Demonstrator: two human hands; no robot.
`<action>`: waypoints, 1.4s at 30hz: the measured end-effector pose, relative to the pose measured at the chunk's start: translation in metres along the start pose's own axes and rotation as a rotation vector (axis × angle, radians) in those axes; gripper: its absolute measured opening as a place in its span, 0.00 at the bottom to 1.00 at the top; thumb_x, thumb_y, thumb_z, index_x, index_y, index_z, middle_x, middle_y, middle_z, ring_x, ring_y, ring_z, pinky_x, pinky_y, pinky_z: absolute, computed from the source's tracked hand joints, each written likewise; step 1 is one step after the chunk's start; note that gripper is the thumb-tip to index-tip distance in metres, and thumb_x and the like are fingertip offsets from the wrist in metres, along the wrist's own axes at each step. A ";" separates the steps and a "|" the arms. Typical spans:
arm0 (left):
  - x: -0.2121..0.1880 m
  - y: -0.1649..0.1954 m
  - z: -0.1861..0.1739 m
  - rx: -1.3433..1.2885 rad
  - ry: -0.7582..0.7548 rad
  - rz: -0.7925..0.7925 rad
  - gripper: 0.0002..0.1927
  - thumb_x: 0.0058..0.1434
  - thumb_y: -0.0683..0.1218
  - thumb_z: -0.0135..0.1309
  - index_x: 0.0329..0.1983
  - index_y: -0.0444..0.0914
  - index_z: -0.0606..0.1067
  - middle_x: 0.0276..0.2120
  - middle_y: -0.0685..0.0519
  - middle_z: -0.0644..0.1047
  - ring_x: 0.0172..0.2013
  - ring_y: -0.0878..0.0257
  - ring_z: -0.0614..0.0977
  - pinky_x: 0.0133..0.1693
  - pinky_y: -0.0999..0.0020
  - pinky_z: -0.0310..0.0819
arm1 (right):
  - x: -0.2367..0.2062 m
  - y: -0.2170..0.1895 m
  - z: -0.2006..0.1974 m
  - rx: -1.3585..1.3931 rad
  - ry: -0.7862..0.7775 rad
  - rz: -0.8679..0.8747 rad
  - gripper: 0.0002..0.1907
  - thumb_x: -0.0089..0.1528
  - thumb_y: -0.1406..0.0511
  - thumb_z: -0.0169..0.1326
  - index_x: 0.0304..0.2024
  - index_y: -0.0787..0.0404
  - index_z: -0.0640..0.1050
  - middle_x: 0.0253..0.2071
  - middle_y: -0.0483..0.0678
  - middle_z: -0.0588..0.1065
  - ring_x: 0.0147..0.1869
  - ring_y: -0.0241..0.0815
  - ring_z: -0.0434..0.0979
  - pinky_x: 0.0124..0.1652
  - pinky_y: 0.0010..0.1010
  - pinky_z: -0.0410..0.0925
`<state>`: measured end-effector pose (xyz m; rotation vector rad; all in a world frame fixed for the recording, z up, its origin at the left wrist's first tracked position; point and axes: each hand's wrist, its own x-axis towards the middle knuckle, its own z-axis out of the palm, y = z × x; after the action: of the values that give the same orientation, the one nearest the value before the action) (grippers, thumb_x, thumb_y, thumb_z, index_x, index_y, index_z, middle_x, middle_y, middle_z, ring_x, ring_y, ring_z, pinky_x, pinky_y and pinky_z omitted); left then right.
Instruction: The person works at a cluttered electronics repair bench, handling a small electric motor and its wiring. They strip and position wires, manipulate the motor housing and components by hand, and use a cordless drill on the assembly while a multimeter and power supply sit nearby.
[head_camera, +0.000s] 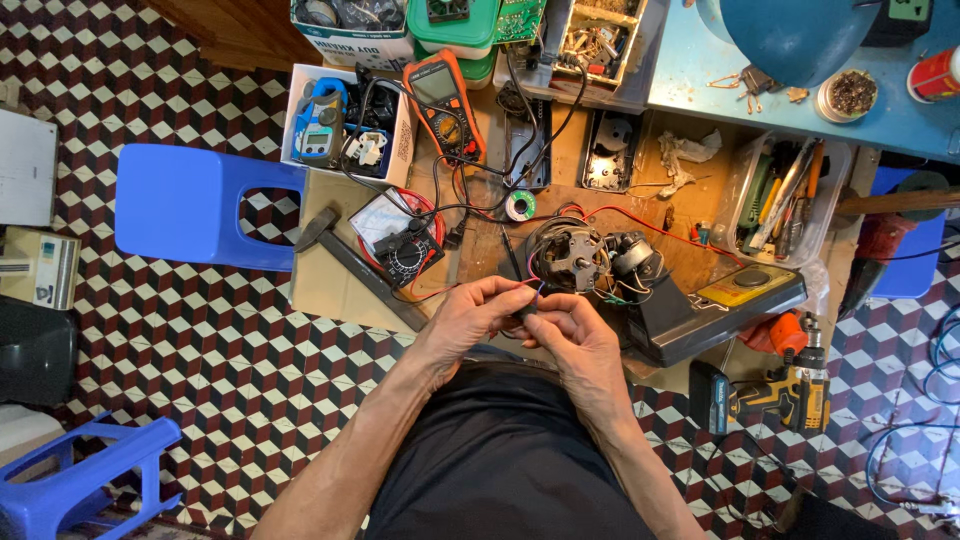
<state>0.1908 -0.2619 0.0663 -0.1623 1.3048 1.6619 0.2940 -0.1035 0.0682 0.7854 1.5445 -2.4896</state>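
My left hand and my right hand meet just below a small electric motor with copper windings that lies on the low wooden workbench. Both hands pinch thin coloured wires that run from the motor, fingertips close together. A second, smaller motor part lies right of the first. Red wire trails off to the right.
An orange multimeter, an analogue meter, a solder reel, a hammer, a clear tool tray, a black soldering station, a cordless drill and blue plastic stools surround the bench on a checkered floor.
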 end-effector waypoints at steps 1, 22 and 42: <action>0.001 -0.002 -0.002 0.041 0.026 0.019 0.19 0.69 0.53 0.57 0.52 0.32 0.79 0.38 0.50 0.81 0.34 0.68 0.80 0.37 0.73 0.68 | 0.000 0.001 0.000 -0.032 -0.015 0.011 0.13 0.66 0.69 0.56 0.51 0.69 0.74 0.40 0.52 0.79 0.42 0.37 0.80 0.45 0.27 0.75; 0.022 0.016 -0.041 -0.220 0.064 0.136 0.28 0.66 0.43 0.55 0.69 0.33 0.66 0.49 0.49 0.77 0.45 0.62 0.83 0.50 0.70 0.81 | -0.019 -0.015 -0.048 -0.052 0.283 0.041 0.13 0.67 0.65 0.53 0.50 0.67 0.76 0.44 0.56 0.81 0.43 0.39 0.81 0.44 0.28 0.73; 0.047 -0.063 -0.009 0.675 0.659 0.569 0.31 0.61 0.41 0.56 0.68 0.35 0.64 0.66 0.38 0.69 0.67 0.45 0.69 0.64 0.56 0.63 | 0.111 -0.097 -0.192 -0.512 0.388 -0.092 0.13 0.69 0.64 0.51 0.50 0.68 0.79 0.41 0.52 0.80 0.38 0.39 0.81 0.38 0.28 0.72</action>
<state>0.2097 -0.2442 -0.0084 0.0931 2.5287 1.5565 0.2350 0.1275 0.0265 1.1582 2.2559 -1.9132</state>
